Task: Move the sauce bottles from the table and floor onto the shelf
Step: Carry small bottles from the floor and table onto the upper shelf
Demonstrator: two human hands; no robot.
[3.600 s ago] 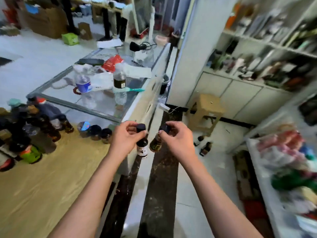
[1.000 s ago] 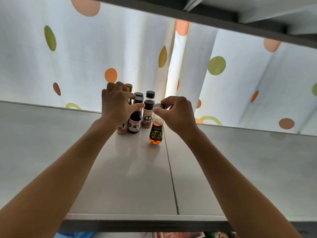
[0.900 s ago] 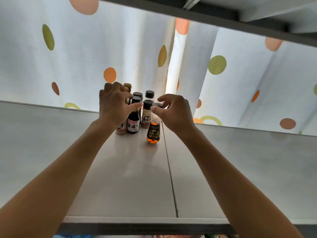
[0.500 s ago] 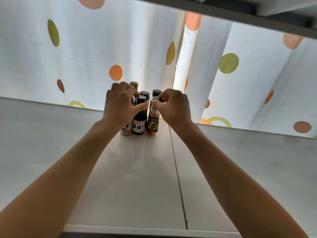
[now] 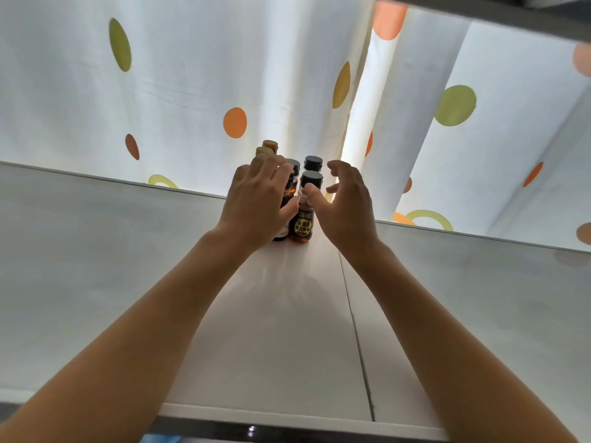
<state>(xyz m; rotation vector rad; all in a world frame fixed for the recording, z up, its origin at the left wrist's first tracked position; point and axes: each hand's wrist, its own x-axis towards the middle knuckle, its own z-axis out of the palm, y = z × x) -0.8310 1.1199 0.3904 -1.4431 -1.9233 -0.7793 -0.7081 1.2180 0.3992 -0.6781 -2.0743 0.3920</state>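
Note:
An amber sauce bottle [image 5: 300,227] with a black cap and a yellow-and-black label stands upright at the back of the white shelf [image 5: 281,330]. My right hand [image 5: 347,206] is just to its right, fingers spread, with the thumb tip near the bottle's neck. My left hand [image 5: 256,203] lies against a dark sauce bottle [image 5: 280,235] to the left and hides most of it; its fingers are stretched out and loose. Behind them stand another black-capped bottle [image 5: 312,163] and yellow-capped bottles [image 5: 269,145].
A white curtain [image 5: 192,75] with orange and green dots hangs right behind the bottles. A dark beam [image 5: 511,14] runs overhead. The shelf has a seam down its middle, and its front edge [image 5: 287,417] is near me. Bare shelf surface lies on both sides of the bottle group.
Both hands pushed their bottles back against the group. The right hand has let go of the amber bottle's cap and spread open; the left hand's fingers have loosened from the dark bottle's cap.

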